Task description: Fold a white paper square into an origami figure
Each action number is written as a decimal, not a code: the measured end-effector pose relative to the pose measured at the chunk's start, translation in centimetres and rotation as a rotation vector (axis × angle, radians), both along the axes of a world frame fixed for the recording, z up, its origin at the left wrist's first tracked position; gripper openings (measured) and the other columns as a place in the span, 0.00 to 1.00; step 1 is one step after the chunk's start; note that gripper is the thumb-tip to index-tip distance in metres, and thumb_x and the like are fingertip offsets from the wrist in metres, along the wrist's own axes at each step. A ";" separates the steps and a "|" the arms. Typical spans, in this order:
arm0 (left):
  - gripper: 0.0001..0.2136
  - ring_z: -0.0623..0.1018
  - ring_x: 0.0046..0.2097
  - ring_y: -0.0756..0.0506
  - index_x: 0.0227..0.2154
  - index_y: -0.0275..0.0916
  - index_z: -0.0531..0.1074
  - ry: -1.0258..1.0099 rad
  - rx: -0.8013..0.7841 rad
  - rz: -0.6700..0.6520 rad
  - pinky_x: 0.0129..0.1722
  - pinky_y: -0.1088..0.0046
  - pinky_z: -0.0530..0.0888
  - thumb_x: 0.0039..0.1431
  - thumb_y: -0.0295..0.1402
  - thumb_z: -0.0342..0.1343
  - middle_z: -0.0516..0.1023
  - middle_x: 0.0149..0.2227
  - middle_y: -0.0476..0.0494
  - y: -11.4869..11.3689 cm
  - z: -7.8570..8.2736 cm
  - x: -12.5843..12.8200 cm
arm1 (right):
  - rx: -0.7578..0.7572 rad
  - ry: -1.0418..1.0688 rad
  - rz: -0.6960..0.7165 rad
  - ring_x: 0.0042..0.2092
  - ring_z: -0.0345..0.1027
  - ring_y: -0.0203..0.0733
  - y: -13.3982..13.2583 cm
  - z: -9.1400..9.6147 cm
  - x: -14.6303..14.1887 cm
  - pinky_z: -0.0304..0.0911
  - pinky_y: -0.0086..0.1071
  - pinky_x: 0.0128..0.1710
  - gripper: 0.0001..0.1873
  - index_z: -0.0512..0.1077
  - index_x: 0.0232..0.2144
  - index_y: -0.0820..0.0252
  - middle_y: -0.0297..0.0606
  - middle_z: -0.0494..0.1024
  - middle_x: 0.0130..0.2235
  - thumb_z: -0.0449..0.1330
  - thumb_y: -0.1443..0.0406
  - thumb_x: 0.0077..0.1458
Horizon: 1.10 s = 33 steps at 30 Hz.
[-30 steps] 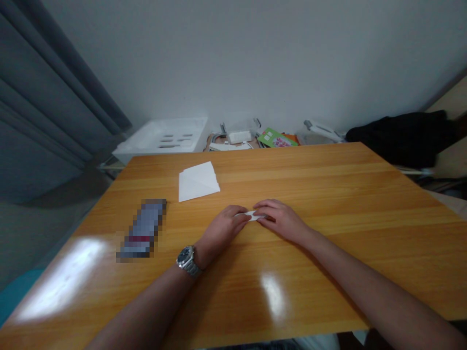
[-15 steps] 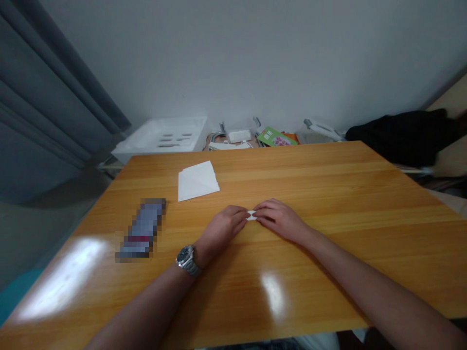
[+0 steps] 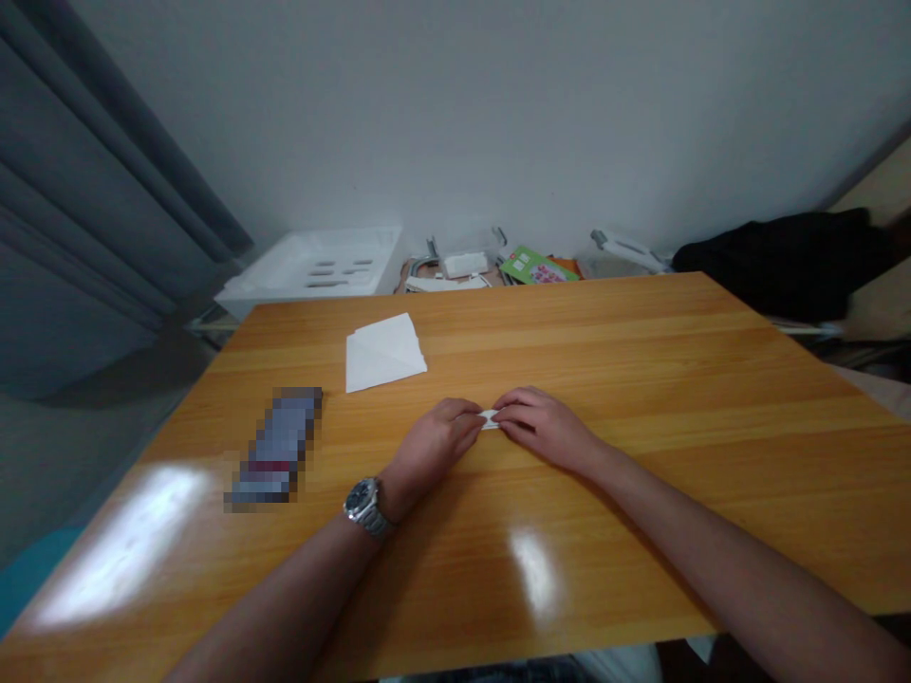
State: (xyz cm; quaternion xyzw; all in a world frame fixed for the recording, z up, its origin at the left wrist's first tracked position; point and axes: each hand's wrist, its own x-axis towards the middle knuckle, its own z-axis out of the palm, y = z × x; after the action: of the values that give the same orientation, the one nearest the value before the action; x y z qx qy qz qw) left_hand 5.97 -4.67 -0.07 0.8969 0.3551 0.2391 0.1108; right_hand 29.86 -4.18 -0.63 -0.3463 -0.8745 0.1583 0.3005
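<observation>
A small folded piece of white paper (image 3: 490,423) lies at the middle of the wooden table (image 3: 626,370), mostly covered by fingers. My left hand (image 3: 442,441), with a metal watch (image 3: 366,506) on its wrist, has its fingers closed on the paper's left side. From the right, my right hand (image 3: 545,425) grips the other side, its fingertips almost meeting the left ones. Only a narrow white strip shows between them. Beyond my left hand, white paper sheets (image 3: 385,353) lie flat on the table.
A pixelated phone-like object (image 3: 279,446) rests on the table at left. Behind the table's far edge are a white foam tray (image 3: 277,275), a green booklet (image 3: 535,267) and assorted clutter. Dark cloth (image 3: 772,266) lies at the far right; a grey curtain (image 3: 92,171) hangs left.
Both hands stay nearly in place on the small paper. The view has shifted very slightly; everything else on the table looks the same.
</observation>
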 end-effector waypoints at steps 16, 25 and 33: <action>0.07 0.76 0.47 0.43 0.42 0.37 0.75 -0.007 -0.038 0.007 0.51 0.64 0.75 0.69 0.29 0.53 0.77 0.46 0.40 -0.1 0.0 0.5 | -0.020 0.000 -0.017 0.48 0.71 0.46 -0.1 -0.1 -0.4 0.68 0.41 0.49 0.09 0.79 0.41 0.56 0.43 0.78 0.46 0.60 0.71 0.62; 0.07 0.75 0.46 0.44 0.46 0.39 0.72 -0.046 -0.109 0.005 0.48 0.66 0.74 0.70 0.29 0.50 0.77 0.43 0.43 -0.1 0.3 0.4 | -0.094 0.070 -0.065 0.44 0.71 0.46 -0.4 0.4 -0.8 0.68 0.40 0.46 0.08 0.77 0.39 0.57 0.42 0.79 0.41 0.60 0.72 0.61; 0.07 0.75 0.43 0.44 0.43 0.39 0.75 -0.031 -0.092 0.055 0.47 0.66 0.73 0.70 0.32 0.52 0.77 0.41 0.43 0.0 0.1 0.5 | -0.148 0.131 -0.116 0.42 0.72 0.44 -0.5 0.4 -1.1 0.66 0.37 0.43 0.06 0.76 0.39 0.57 0.39 0.80 0.38 0.61 0.71 0.61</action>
State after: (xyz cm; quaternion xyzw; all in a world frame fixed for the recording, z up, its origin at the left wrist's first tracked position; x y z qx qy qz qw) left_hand 6.43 -4.70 0.04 0.8768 0.3886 0.2395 0.1508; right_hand 28.74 -4.68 -0.27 -0.4066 -0.8173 0.2272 0.3391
